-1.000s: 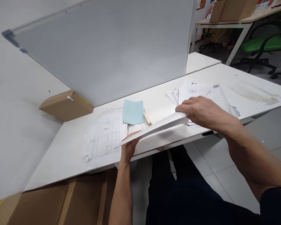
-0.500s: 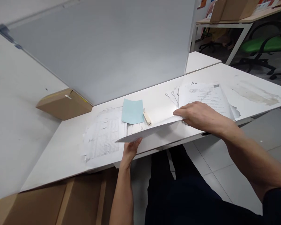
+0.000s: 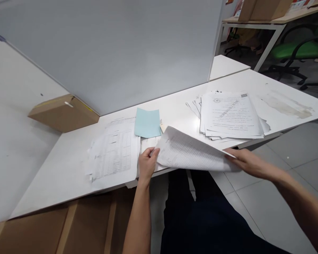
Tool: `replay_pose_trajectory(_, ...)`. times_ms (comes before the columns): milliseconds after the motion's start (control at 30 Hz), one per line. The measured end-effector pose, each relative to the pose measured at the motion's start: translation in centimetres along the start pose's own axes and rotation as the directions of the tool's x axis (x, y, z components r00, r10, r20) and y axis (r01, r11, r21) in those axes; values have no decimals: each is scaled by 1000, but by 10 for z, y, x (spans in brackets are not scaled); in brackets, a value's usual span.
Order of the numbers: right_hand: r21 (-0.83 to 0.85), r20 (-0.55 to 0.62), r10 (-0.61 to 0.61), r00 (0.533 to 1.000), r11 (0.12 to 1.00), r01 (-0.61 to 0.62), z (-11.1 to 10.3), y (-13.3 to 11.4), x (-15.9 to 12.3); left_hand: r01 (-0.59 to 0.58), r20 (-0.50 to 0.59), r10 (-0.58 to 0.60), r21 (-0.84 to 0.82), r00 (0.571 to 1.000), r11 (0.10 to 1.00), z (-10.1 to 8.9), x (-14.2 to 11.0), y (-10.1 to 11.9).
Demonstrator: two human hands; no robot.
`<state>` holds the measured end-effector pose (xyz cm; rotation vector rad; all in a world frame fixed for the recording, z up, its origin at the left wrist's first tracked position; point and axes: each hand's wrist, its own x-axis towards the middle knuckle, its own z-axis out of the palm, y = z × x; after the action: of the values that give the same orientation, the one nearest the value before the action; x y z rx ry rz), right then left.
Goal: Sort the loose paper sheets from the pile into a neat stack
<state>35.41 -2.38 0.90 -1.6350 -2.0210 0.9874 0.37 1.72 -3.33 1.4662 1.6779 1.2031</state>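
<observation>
My left hand (image 3: 148, 161) pinches the left edge of a printed paper sheet (image 3: 192, 151), thumb on top. At the sheet's right end, my right hand (image 3: 242, 160) grips the opposite edge. The paper is curved and tilted over the desk's front edge; whether it is one sheet or several I cannot tell. Behind it lies a light blue paper (image 3: 147, 122), with a cream-coloured stapler (image 3: 162, 127) mostly hidden by the held sheet. Printed sheets with tables (image 3: 113, 155) lie to the left. A stack of printed papers (image 3: 229, 116) rests to the right, apart from my right hand.
A whiteboard (image 3: 127, 53) stands along the back of the white desk (image 3: 53, 176). One cardboard box (image 3: 65, 111) sits at the left wall, and larger cardboard boxes (image 3: 87, 225) are below the desk. A green chair (image 3: 302, 51) stands at the far right.
My right hand has moved right and down from beside the paper stack, carrying the sheet's edge. The sheet has turned so its printed face shows, and it now covers most of the stapler.
</observation>
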Motion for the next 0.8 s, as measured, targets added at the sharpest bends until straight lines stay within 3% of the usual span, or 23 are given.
replay_pose_trajectory(67,258,160,104,982,956,-144,21,15,-12,6,46,-10,97,999,995,10,4,-3)
replay_pose_trajectory(133,457,285,199,938,832,-315,37,27,-24,0,86,-10,115,996,993,19,9,-4)
replay_pose_trajectory(233,596,368,297,881,652,-469,50,37,-35,-46,106,37,84,994,995,29,18,-7)
replay_pose_trajectory(300,636,372,328,868,591,-496,53,39,-37,-67,56,61,100,997,993,35,24,-11)
replay_pose_trajectory(433,659,368,354,860,553,-510,56,40,-30,-106,-41,115,179,993,978,42,31,-22)
replay_pose_trajectory(633,660,392,362,846,530,-533,48,29,-26,-293,68,286,301,956,907,41,33,-19)
replay_pose_trajectory(800,660,427,346,836,513,-549,42,20,-25,-290,134,259,335,957,897,42,35,-14)
